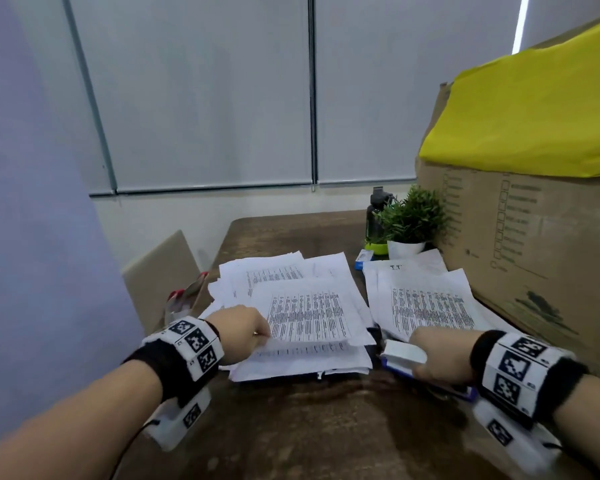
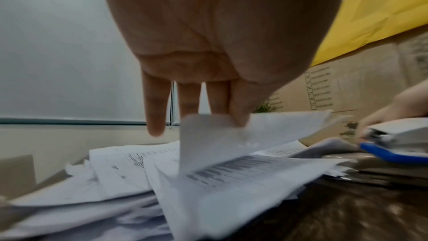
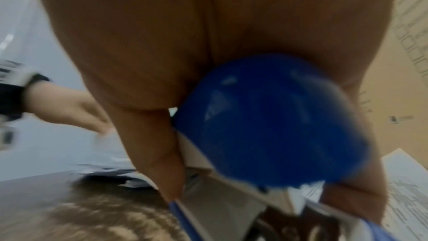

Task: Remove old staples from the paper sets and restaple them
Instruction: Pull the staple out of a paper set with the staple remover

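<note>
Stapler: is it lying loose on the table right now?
No, the right hand grips the stapler above the table, with its blue end against the palm in the right wrist view.

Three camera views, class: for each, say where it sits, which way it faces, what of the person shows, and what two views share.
Head: worn high, facing forward and down at the table; both forearms show.
Left wrist: looks along the left hand at a lifted paper sheet.
Right wrist: looks along the right hand gripping the stapler.
Shared: the stapler and cardboard box show in all three.
</note>
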### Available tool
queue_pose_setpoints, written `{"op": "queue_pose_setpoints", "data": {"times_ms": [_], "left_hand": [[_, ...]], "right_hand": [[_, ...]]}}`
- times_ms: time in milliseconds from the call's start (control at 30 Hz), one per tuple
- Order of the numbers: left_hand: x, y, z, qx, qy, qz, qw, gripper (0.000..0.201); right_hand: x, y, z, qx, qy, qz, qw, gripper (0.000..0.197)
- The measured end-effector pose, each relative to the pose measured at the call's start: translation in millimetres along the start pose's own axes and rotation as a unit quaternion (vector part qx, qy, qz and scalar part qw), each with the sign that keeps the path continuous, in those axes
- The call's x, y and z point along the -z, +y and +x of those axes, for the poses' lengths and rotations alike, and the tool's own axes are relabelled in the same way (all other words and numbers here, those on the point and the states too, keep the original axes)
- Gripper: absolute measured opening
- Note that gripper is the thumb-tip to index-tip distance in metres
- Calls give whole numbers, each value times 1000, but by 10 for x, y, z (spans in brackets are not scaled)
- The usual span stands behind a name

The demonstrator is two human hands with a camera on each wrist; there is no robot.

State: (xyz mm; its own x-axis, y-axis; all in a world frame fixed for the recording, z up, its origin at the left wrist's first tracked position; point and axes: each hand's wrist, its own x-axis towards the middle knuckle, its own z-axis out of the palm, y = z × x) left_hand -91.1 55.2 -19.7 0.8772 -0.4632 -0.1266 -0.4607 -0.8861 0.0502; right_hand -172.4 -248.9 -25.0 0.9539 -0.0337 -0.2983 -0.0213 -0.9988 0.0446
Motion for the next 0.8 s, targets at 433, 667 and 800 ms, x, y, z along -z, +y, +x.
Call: {"op": "queue_pose_setpoints", "data": {"times_ms": [433, 667, 800], "left_hand": [[-403, 245, -676, -44, -205, 24, 977, 62], [-258, 560, -738, -75, -156, -45, 984, 46], [-383, 442, -665, -25, -152, 81, 985, 76]], "right_hand": [[167, -164, -245, 8, 153, 145, 978, 26], [12, -202, -421, 13, 65, 130, 989, 25], [-208, -211, -280, 12, 26, 63, 998, 25]]}}
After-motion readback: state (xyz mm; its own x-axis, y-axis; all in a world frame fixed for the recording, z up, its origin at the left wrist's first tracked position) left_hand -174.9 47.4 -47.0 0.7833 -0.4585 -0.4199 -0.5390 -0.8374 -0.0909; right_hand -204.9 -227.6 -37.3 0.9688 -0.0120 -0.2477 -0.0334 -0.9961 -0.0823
